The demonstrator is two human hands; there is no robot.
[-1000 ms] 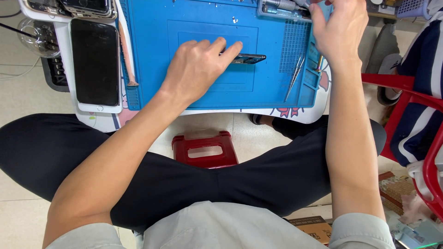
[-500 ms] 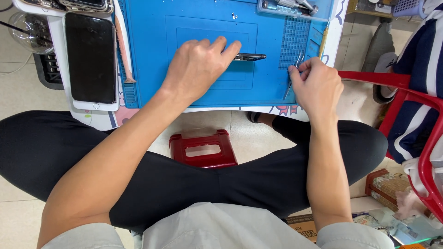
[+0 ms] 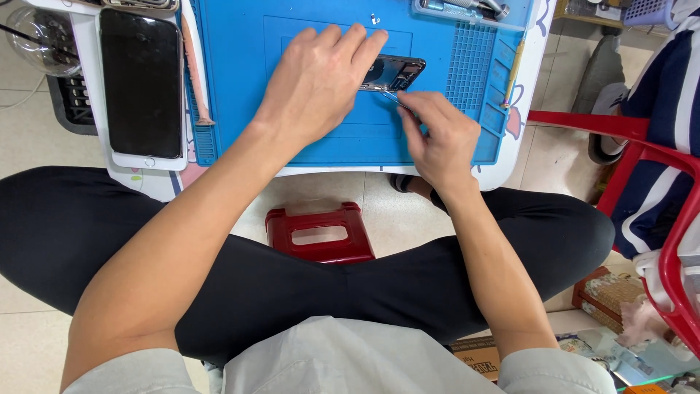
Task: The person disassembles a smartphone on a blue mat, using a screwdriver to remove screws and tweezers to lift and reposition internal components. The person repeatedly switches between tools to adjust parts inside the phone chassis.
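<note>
Blue silicone work mat (image 3: pixel 240 95), ribbed and gridded along its right edge, laid on a white surface (image 3: pixel 519 157); taken here as the landmark. At the mat's upper middle lies an opened phone body (image 3: pixel 394 73), dark, with metal parts showing inside. Left hand (image 3: pixel 317 80) lies palm-down on the mat, fingers spread flat and pressing on the phone body's left end, pinning rather than gripping it. Right hand (image 3: pixel 437 135), over the mat's lower right part, is pinched closed on thin metal tweezers (image 3: pixel 394 97), whose tip touches the phone body's lower edge. Off the mat's left edge, on the same surface, lies a white-framed smartphone (image 3: pixel 141 84), screen dark and facing up, with a slim tan pry tool (image 3: pixel 195 73) between it and the mat. Beyond that phone, at the far left, a clear glass vessel (image 3: pixel 42 44). At the mat's top right edge, a clear tray of metal tools (image 3: pixel 467 9); just beside the mat's right edge, a thin yellow-handled tool (image 3: pixel 513 73). Below the mat's near edge, on the floor between the person's crossed legs in black trousers (image 3: pixel 328 284), a small red plastic stool (image 3: pixel 319 233). Well to the right of the mat, a red chair frame (image 3: pixel 642 157).
</note>
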